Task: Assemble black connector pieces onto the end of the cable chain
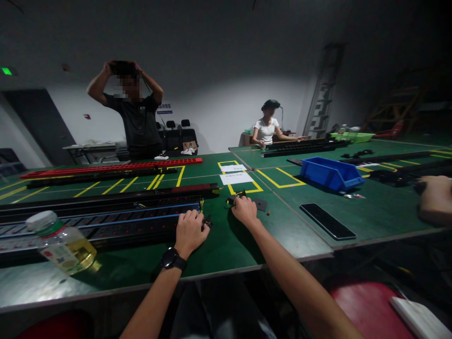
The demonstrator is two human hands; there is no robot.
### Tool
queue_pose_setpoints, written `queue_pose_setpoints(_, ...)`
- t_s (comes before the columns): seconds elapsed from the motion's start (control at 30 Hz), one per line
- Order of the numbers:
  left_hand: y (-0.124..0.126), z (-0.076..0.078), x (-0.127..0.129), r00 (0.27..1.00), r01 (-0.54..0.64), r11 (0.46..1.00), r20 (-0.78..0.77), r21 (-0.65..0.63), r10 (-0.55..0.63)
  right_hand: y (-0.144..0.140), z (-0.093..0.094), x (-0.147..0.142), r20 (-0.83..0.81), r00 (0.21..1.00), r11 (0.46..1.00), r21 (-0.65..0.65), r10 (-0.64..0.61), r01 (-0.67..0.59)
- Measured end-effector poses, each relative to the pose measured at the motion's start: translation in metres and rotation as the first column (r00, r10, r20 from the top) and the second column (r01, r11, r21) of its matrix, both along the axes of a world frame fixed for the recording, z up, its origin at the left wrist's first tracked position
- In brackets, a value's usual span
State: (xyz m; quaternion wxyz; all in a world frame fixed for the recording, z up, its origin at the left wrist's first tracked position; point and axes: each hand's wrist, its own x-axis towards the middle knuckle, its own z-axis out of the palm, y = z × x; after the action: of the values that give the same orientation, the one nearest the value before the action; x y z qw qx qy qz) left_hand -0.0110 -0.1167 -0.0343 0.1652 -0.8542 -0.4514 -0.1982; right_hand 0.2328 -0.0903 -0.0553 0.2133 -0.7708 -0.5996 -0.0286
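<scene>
Two hands of mine are on the green table (247, 249), and I list the scene from left to right:

- A plastic bottle (60, 242) of yellow liquid lies tilted at the near left edge, touching the long black strip.
- The long black power strip (106, 223) runs lengthways across the table, its right end pointing at my hands, I judge so that the end is within reach.
- My left hand (190, 231), a dark watch (172, 259) on its wrist, is curled with its knuckles up and rests on the strip's right end, pressing it down; I cannot tell whether the fingers grip anything.
- My right hand (244, 209) is closed over a small dark part (237, 195) just beyond the strip's end; a flat dark plate (260, 204) lies touching that hand's far side.
- White paper sheets (236, 178) lie inside a yellow-taped box beyond.
- A phone (327, 221) lies flat, well apart from my hands.
- A blue bin (330, 173) stands farther back.
- Two other people are at the far side.
</scene>
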Motion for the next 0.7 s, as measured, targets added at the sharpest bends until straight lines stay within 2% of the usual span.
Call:
queue_pose_setpoints(0.23,0.0001,-0.001,0.0002,1.0,-0.004,1.0,-0.018,0.02,0.004,-0.0001,0.003,-0.0072,-0.006,0.991,0.991,-0.031,0.131,-0.131)
queue_pose_setpoints(0.43,-0.0004,-0.0012,0.0,1.0,-0.006,1.0,-0.021,0.023,0.007,0.0027,-0.0015,-0.0068,-0.004,0.989,0.989,-0.033,0.147,-0.147)
queue_pose_setpoints(0.7,0.0,-0.0013,0.0002,1.0,-0.005,1.0,-0.008,0.013,0.005,0.0031,-0.0035,-0.0078,-0.085,0.959,0.963,0.058,0.269,-0.265)
